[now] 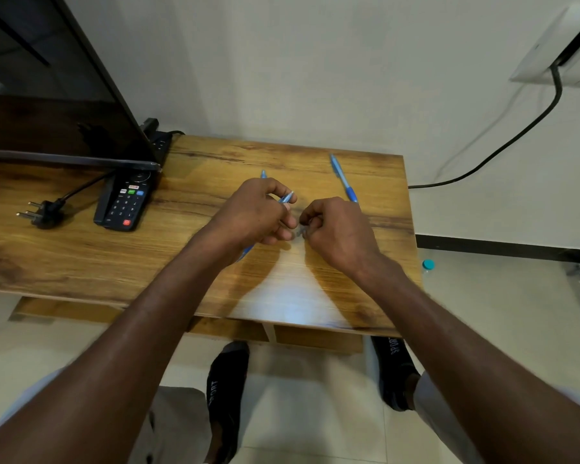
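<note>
Over the middle of the wooden table, my left hand grips a blue pen part whose tip pokes out between the fingers. More blue shows below that hand and behind it. My right hand is curled beside it and pinches a small grey piece between fingertips; what the piece is I cannot tell. The two hands nearly touch. A whole blue pen lies on the table behind my right hand.
A TV screen stands at the back left, with a black remote and a loose plug in front of it. A power strip sits behind. A teal bottle cap shows on the floor right of the table.
</note>
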Motion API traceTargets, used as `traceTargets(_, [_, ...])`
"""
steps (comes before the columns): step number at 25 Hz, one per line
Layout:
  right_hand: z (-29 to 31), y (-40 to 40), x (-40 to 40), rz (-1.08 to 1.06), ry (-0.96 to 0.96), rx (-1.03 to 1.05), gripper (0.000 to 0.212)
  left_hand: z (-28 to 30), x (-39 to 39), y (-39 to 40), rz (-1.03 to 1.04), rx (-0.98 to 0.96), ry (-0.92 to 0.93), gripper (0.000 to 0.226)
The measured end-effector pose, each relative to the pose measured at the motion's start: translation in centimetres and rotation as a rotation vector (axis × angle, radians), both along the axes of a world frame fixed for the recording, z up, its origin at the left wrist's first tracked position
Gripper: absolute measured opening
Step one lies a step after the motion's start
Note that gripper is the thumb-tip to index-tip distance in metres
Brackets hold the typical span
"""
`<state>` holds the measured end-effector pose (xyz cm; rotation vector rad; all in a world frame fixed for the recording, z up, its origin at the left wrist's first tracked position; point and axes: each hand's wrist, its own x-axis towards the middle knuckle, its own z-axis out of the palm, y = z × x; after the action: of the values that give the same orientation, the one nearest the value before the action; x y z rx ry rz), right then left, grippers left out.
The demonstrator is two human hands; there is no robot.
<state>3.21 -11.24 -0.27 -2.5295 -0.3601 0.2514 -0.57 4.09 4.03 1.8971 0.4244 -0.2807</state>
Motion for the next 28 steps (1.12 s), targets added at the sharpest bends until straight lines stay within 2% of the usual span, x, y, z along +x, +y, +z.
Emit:
traceTargets(9, [0.3,-1.1,1.1,-0.083,-0.064,0.079,0.028,-0.2,0.1,0.6,0.004,0.034,-0.002,0.019])
traceTargets(11, [0.5,-1.1,1.1,-0.116,-0.085,0.153,0.024,-0.2,0.1,0.6,-0.011,0.025,-0.019,0.019])
traceTargets(13, [0.8,-1.0,1.3,-0.149,0.021,0.393,0.019,-0.1,0.0,0.5,-0.039,0.007,-0.035,0.019])
traceTargets(15, [1.3,-0.9,1.2,-0.175,0.238,0.649,0.017,-0.1,0.0,0.5,-0.051,-0.019,-0.04,0.017])
traceTargets(17, [1.6,-1.1,1.1,-0.2,0.368,0.761,0.014,-0.1,0.1,0.6,-0.055,-0.053,-0.048,0.016])
traceTargets(21, [2.0,-1.5,1.1,-0.224,0.429,0.821,0.01,-0.1,0.1,1.0,-0.062,-0.097,-0.055,0.017])
traceTargets(28, [2.1,-1.6,1.3,-0.242,0.49,0.805,0.011,-0.2,0.3,1.1,-0.098,-0.103,-0.059,0.017])
